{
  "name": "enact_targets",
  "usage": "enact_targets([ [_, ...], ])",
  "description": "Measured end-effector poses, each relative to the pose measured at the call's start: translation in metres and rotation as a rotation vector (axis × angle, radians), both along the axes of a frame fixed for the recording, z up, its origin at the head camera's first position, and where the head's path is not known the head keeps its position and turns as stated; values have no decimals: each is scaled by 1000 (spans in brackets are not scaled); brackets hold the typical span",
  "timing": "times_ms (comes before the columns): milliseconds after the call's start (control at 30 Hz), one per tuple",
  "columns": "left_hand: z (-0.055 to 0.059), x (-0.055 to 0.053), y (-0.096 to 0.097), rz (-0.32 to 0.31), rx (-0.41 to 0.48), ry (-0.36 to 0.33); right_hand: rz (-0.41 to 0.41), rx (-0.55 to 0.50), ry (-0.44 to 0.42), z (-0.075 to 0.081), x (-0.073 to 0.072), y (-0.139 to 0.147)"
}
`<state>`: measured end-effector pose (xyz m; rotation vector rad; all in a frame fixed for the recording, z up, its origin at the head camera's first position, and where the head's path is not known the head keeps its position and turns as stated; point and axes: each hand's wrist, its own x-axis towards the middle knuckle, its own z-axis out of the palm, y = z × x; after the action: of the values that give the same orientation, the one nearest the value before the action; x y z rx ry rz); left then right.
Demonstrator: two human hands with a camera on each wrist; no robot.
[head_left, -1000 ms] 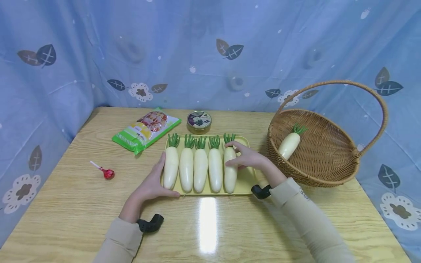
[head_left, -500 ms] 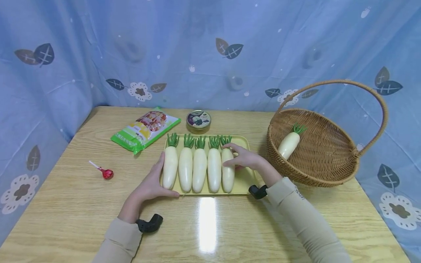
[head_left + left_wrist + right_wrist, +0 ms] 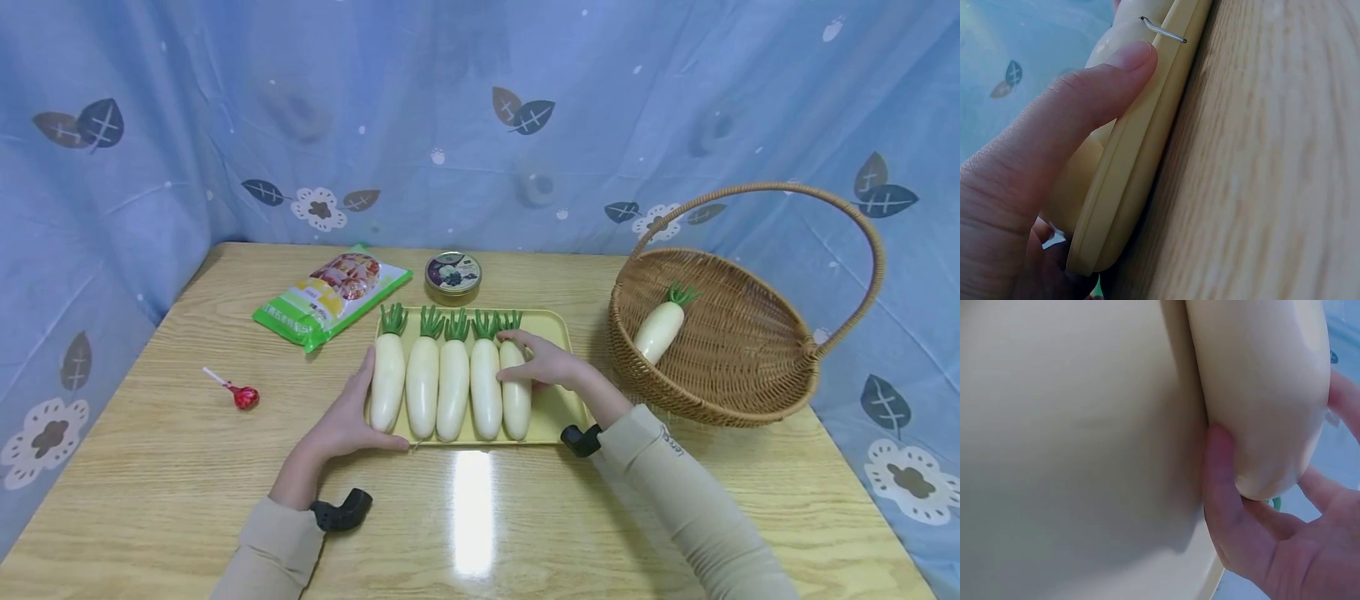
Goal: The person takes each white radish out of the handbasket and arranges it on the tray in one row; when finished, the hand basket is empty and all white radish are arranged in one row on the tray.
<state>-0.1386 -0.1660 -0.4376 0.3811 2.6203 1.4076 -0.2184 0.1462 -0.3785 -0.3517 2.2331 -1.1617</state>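
Note:
Several white radishes with green tops, such as the leftmost one (image 3: pixel 387 383), lie side by side across a yellow tray (image 3: pixel 553 421). My right hand (image 3: pixel 542 360) grips the rightmost radish (image 3: pixel 516 410), thumb on its left, other fingers round its top and right side. In the right wrist view, fingers wrap this radish (image 3: pixel 1266 381) near its end, against the tray's pale floor. At the tray's front left corner, my left hand (image 3: pixel 347 421) holds the edge. The left wrist view has the thumb (image 3: pixel 1110 78) lying on the rim; the other fingers are mostly hidden.
A wicker basket (image 3: pixel 742 358) with a tall handle stands at the right, one radish (image 3: pixel 660 329) inside. Behind the tray are a round tin (image 3: pixel 453 275) and a green-and-white food packet (image 3: pixel 333 298). A red lollipop (image 3: pixel 243 396) lies on the left.
My right hand has moved left with the rightmost radish, closing the gap to its neighbour. The middle radishes have shifted slightly left. My left hand stays at the tray corner.

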Motion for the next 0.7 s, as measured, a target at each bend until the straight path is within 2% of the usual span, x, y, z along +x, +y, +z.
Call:
enact_targets([
  [167, 0, 1, 0, 5, -3, -1, 23, 10, 40, 0, 0, 1],
  [433, 0, 1, 0, 5, 0, -3, 10, 15, 60, 4, 2, 2],
  [700, -1, 1, 0, 6, 0, -2, -41, 6, 8, 15, 3, 5],
])
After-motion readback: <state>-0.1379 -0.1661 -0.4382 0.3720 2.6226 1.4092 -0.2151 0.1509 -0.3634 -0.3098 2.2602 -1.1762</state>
